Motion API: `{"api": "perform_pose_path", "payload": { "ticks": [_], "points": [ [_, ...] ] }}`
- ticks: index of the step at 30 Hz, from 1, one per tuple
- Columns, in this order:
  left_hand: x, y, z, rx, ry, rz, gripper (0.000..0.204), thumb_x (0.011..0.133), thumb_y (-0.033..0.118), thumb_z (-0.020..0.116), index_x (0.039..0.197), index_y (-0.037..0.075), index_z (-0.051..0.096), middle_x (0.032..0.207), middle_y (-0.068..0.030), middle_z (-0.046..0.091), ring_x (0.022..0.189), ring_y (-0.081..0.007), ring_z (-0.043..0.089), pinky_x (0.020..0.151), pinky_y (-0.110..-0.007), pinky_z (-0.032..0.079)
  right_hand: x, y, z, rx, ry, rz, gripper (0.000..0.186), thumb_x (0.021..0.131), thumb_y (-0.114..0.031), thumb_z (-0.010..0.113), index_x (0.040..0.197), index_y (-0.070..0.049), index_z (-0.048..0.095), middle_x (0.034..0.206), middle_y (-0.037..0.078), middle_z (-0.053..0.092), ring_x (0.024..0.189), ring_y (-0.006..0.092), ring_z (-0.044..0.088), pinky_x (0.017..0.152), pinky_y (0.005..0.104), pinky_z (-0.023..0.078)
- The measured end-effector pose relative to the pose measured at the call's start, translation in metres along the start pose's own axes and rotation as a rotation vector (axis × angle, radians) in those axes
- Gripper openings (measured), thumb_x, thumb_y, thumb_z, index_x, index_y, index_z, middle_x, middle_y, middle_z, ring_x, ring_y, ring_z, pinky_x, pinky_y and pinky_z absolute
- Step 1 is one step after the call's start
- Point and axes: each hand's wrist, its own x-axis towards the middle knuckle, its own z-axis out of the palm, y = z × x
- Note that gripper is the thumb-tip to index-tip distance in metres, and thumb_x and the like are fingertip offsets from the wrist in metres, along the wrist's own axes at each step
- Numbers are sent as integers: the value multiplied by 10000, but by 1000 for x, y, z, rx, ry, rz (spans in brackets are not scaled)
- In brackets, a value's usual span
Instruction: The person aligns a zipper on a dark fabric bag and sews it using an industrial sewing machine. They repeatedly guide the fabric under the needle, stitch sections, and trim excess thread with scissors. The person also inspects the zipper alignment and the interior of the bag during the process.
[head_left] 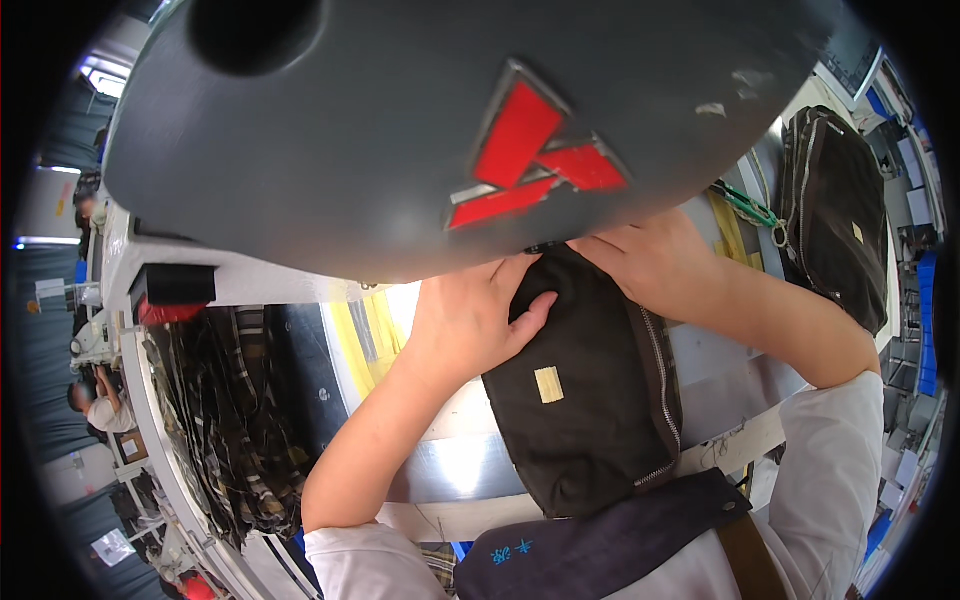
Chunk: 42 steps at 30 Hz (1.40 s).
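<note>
The step in hand looks like feeding a dark zippered pouch (585, 400) under the grey machine head (420, 130) at the far edge of the bench (470, 470). The left hand (470, 320) presses flat on the pouch, fingers curled at its top edge; the right hand (655, 262) clamps its far corner (fingertips hidden). Next calls for steady guiding, I judge.

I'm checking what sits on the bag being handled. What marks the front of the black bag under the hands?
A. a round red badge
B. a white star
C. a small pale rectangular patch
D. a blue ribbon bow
C: the black bag shows a small pale rectangular patch on its front, below the left hand.
</note>
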Motion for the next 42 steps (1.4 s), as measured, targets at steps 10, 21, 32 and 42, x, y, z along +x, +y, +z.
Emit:
{"api": "perform_pose_path", "payload": {
  "ticks": [10, 21, 32, 42],
  "points": [
    [-1, 1, 0, -33, 2, 2, 419, 696, 187, 766, 1074, 41, 660, 1089, -77, 656, 908, -292, 644, 796, -371, 512, -1, -1, 0, -4, 25, -15, 331, 771, -109, 587, 1080, -2, 636, 1118, 73, 628, 1035, 211, 621, 808, 336, 539],
    [4, -9, 3, 60, -77, -83, 417, 777, 302, 722, 1101, 56, 631, 1035, -127, 619, 935, -307, 603, 786, -408, 495, 9, 12, 5, -4, 1, 16, 282, 757, -118, 585, 1020, -26, 631, 1008, 45, 620, 962, 197, 625, 782, 323, 533],
    [-1, -10, 9, 52, 41, -22, 363, 762, 298, 736, 1023, 64, 645, 1041, -120, 611, 968, -312, 589, 808, -415, 489, 7, 7, 2, 32, 30, 18, 274, 754, -120, 588, 1012, -43, 637, 949, 31, 615, 916, 191, 619, 772, 326, 532],
    [-7, -9, 0, -74, 29, -37, 369, 741, 172, 746, 1087, 67, 669, 1100, -95, 651, 947, -306, 598, 848, -401, 463, 1, -13, 11, -33, 132, 181, 257, 748, -124, 594, 998, -73, 624, 965, 31, 588, 897, 202, 593, 716, 325, 523]
  ]
}}
